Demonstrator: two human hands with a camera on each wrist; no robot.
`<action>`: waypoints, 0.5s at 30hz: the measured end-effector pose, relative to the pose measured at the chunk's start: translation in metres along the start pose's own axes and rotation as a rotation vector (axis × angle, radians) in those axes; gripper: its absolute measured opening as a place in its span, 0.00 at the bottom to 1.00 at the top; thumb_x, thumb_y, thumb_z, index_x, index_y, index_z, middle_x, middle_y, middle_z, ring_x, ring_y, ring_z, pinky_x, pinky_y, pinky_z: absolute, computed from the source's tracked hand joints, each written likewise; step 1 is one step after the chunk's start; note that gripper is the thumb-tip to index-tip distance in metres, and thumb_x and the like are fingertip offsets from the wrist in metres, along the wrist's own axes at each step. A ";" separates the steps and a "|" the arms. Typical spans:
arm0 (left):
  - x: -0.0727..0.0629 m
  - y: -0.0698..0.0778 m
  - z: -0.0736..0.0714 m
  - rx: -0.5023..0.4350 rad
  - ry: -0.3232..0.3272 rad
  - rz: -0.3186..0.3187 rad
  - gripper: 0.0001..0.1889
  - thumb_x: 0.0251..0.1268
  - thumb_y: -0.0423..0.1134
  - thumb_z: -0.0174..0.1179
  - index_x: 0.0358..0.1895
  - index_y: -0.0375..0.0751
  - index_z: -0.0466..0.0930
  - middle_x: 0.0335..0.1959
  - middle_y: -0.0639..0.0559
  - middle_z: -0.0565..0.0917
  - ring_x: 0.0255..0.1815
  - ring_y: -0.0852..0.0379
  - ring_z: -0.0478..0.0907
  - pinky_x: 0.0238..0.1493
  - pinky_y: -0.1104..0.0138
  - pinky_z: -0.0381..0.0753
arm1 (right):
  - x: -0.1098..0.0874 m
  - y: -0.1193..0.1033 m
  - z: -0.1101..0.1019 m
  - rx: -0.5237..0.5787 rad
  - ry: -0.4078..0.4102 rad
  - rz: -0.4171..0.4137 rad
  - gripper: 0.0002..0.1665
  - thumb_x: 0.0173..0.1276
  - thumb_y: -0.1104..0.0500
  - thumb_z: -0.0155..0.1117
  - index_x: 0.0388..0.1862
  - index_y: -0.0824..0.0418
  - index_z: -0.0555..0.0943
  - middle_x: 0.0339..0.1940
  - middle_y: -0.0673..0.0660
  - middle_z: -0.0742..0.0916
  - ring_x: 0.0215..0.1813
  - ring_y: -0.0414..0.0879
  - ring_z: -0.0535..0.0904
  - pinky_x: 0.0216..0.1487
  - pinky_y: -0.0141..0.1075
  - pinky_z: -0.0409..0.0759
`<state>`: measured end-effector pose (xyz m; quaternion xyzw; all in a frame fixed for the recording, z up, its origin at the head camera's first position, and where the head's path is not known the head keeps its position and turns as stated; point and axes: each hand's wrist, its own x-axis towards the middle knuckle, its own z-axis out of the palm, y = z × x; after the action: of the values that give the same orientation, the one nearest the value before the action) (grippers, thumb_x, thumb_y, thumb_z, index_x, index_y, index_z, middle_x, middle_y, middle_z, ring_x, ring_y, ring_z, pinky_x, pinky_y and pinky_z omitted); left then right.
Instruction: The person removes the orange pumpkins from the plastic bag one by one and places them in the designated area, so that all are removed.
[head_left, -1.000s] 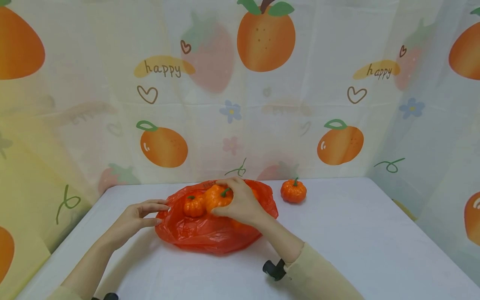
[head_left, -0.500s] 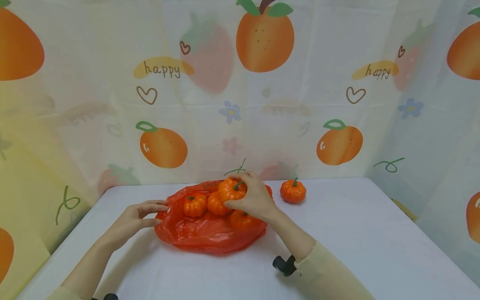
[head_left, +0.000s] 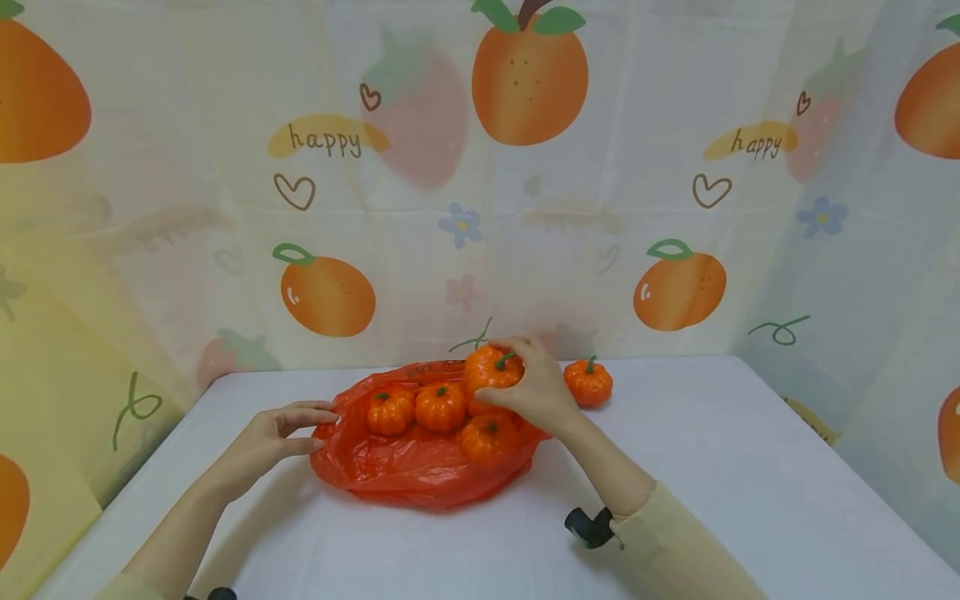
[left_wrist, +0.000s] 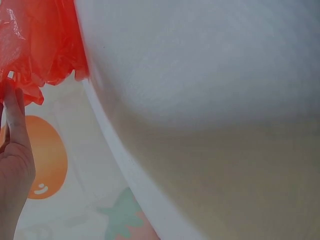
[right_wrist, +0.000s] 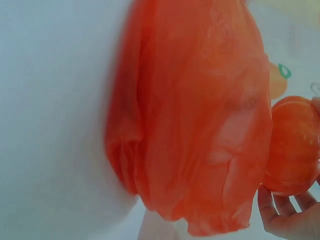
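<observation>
My right hand (head_left: 536,387) grips a small orange pumpkin (head_left: 491,368) with a green stem, holding it over the right part of a red plastic bag (head_left: 420,475). In the right wrist view the fingers (right_wrist: 282,206) curve against the held pumpkin (right_wrist: 292,145), beside the bag's outer wall. Inside the bag sit several similar pumpkins, among them a left one (head_left: 390,411), a middle one (head_left: 441,407) and a front one (head_left: 489,437). At the bag's left rim, my left hand (head_left: 273,429) touches the plastic with nearly straight fingers, thumb apart. The left wrist view shows its fingertips against the crumpled bag (left_wrist: 42,42).
Another pumpkin (head_left: 588,383) stands on the white table (head_left: 712,467), right of the bag near the back edge. Behind the table hangs a fruit-printed curtain (head_left: 585,275). A black wrist camera (head_left: 589,527) sits at the right sleeve.
The right hand has lifted the pumpkin and carried it rightward from among the others, uncovering the middle and front pumpkins. My left hand has stayed at the rim.
</observation>
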<state>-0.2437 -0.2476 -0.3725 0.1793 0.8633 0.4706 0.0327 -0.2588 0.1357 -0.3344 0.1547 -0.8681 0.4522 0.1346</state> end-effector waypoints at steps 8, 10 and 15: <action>0.000 -0.001 0.000 -0.006 0.003 0.004 0.19 0.65 0.39 0.63 0.59 0.41 0.81 0.68 0.37 0.74 0.55 0.91 0.65 0.51 0.77 0.77 | -0.001 0.013 -0.016 0.024 0.024 0.002 0.40 0.52 0.52 0.79 0.65 0.53 0.76 0.64 0.56 0.76 0.64 0.53 0.71 0.66 0.52 0.73; 0.000 -0.001 0.001 -0.007 0.003 0.006 0.19 0.65 0.39 0.63 0.59 0.40 0.81 0.68 0.37 0.74 0.56 0.90 0.66 0.51 0.77 0.77 | -0.002 0.016 -0.020 0.022 0.042 -0.001 0.40 0.52 0.53 0.79 0.65 0.54 0.76 0.64 0.56 0.76 0.63 0.53 0.72 0.66 0.52 0.74; -0.001 -0.001 0.000 0.003 0.007 0.017 0.19 0.65 0.39 0.63 0.58 0.40 0.81 0.67 0.37 0.75 0.56 0.90 0.66 0.51 0.78 0.77 | -0.003 0.023 -0.030 0.007 0.095 -0.013 0.39 0.51 0.55 0.80 0.63 0.55 0.77 0.64 0.57 0.77 0.63 0.55 0.73 0.63 0.52 0.76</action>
<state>-0.2434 -0.2482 -0.3736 0.1849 0.8626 0.4702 0.0253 -0.2616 0.1736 -0.3357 0.1392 -0.8581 0.4611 0.1780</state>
